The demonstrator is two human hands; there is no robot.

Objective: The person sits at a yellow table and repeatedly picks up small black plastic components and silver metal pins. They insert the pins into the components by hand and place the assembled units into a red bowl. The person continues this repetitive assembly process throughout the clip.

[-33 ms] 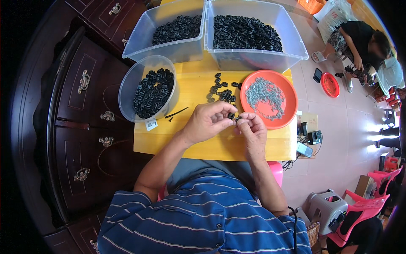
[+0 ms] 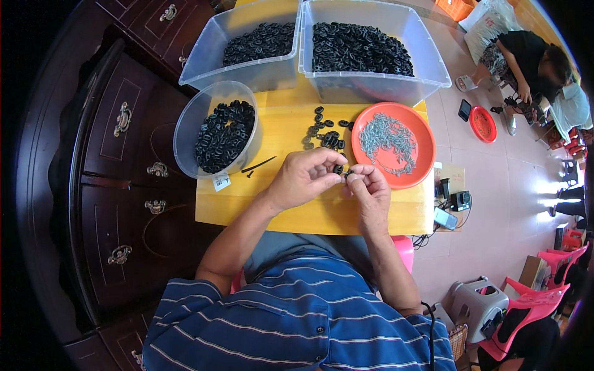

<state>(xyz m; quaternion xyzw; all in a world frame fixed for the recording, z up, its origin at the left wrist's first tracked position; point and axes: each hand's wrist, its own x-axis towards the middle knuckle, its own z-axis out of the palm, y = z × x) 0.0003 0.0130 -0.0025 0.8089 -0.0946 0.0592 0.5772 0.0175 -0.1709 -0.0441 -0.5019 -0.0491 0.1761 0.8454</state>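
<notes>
Centre frame, our left hand (image 2: 302, 177) pinches 1 black part (image 2: 338, 169); our right hand (image 2: 370, 193), just beside it, pinches 1 small dark piece (image 2: 349, 173).

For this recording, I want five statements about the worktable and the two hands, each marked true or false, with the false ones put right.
1. The left hand holds a black oval piece. True.
2. The round clear tub stands left of the red dish on the yellow table. True.
3. The silvery metal fasteners lie in that tub. False: they lie in that red dish.
4. The far-right rectangular bin is empty. False: the bin holds many loose black pieces.
5. The right hand rests flat on the table. False: the right hand pinches a small dark item.
</notes>
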